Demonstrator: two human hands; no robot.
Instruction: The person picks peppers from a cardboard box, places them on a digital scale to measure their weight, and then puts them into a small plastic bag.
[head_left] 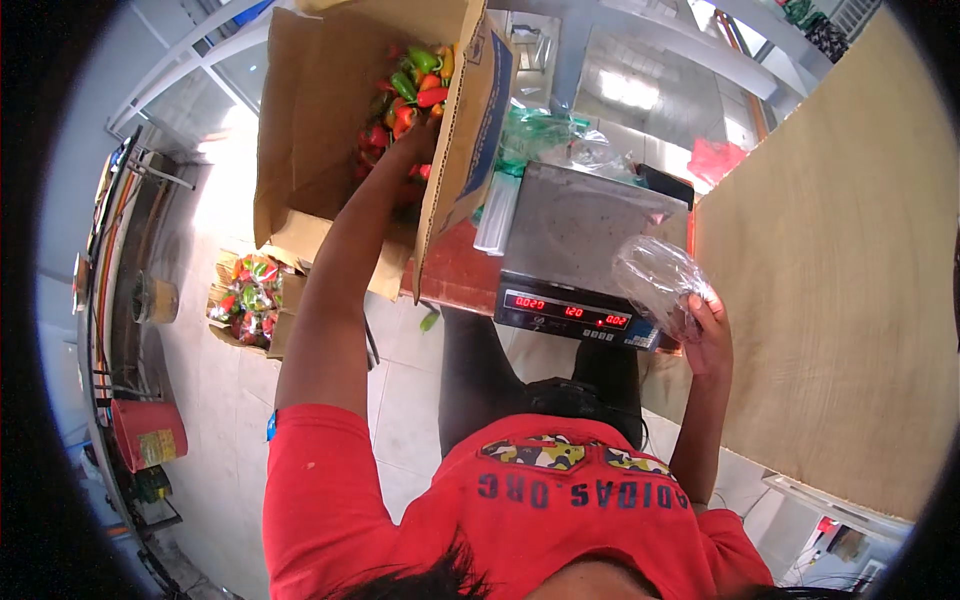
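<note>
My left arm reaches into a tall cardboard box (310, 120) at the upper left. Inside, my left hand (418, 143) is among red, green, orange and yellow peppers (405, 88); its fingers are mostly hidden by the peppers and shadow. Pinched in my right hand (708, 322) is a thin clear plastic bag (655, 275), held over the right front corner of a digital scale (590, 225). The bag looks empty. Red digits glow on the front display of the scale.
Behind the scale lie green and clear plastic bags (545, 140). A white box-shaped item (497, 215) stands between scale and cardboard box. On the floor at left is a smaller box of bagged peppers (250, 300). A large tan board (840, 260) rises at right; a red bin (148, 433) sits far left.
</note>
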